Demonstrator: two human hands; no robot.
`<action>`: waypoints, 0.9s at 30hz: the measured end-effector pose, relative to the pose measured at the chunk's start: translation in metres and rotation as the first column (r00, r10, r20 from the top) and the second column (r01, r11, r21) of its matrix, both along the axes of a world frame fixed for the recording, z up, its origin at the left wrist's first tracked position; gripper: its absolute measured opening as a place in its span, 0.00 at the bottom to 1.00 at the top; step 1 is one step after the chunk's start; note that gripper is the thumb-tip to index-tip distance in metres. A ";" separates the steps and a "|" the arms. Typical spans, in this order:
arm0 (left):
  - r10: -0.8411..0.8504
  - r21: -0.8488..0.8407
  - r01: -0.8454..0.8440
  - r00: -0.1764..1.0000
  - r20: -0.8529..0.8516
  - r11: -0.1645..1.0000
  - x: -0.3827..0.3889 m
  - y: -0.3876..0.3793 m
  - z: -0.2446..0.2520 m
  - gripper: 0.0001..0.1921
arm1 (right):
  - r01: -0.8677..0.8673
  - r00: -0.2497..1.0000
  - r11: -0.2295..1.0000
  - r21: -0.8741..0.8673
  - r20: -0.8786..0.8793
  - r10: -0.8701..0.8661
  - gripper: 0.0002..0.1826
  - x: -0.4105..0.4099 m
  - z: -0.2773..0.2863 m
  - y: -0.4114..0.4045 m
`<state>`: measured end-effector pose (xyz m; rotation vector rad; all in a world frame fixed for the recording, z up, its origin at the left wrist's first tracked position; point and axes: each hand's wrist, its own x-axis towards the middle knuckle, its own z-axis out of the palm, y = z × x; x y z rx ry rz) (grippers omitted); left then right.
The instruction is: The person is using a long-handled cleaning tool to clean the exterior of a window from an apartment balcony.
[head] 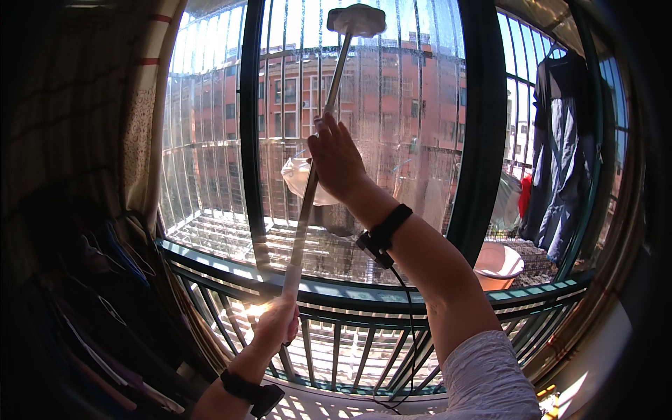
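Note:
My left hand (276, 321) grips the lower end of a long metal pole (305, 218), around its pale handle sleeve. Higher up, my right hand (336, 157) is closed on the same pole, near a joint in the tube. At the pole's top a padded cleaning head (357, 21) lies against the upper part of the window pane (367, 94). Streaks and a hazy film show on the glass. Each wrist wears a black strap with a small device.
A dark green window frame (480, 131) and a railing (336, 346) stand before me. Hanging clothes (562, 147) and a tub (499, 262) are beyond the opening at right. At left hang a curtain (144, 105) and dark garments (105, 294). A black cable (412, 320) dangles from my right wrist.

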<state>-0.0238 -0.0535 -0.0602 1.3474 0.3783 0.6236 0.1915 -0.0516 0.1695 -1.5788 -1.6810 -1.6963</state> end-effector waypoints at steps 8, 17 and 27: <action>0.102 -0.219 -0.189 0.929 -0.356 0.957 -0.127 -0.085 -0.243 0.24 | -0.521 0.853 0.753 -0.402 -0.249 0.458 0.12 -0.076 -0.261 -0.027; 0.209 -0.250 -0.319 0.899 -0.384 0.914 -0.163 -0.110 -0.275 0.23 | -0.362 0.898 0.685 -0.632 -0.037 0.439 0.19 -0.096 -0.307 -0.005; 0.099 -0.351 -0.068 0.992 0.073 0.934 -0.070 -0.030 -0.110 0.27 | -0.343 0.927 0.892 -0.295 0.045 0.372 0.16 -0.060 -0.114 0.057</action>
